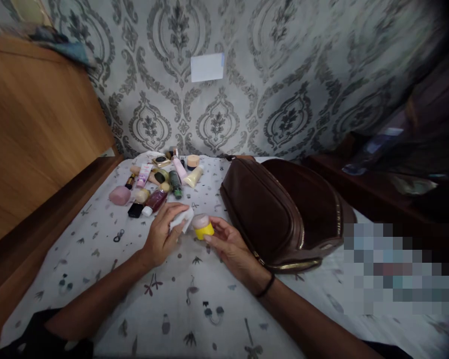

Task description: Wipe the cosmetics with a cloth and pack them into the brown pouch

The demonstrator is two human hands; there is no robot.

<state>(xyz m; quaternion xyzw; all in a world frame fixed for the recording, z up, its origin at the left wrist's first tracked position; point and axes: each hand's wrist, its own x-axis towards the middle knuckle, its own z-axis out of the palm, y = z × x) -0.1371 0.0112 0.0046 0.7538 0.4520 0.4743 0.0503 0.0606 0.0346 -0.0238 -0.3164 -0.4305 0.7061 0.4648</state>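
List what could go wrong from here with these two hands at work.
The jar could slip, since the right hand seems to hold it mainly by the fingers at one side. The left hand, with the white cloth, is close to the red bottle and might knock it into the things beside it. The right hand is also near the bag, so a wide move might bump it.

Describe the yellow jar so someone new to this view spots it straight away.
Find the brown leather bag on the patterned sheet, then look just left of it in the picture, where the right hand holds the jar. It's small, with a bright yellow lower part and a pale lid; unlike the bottles and tubes farther back, it's in a hand.
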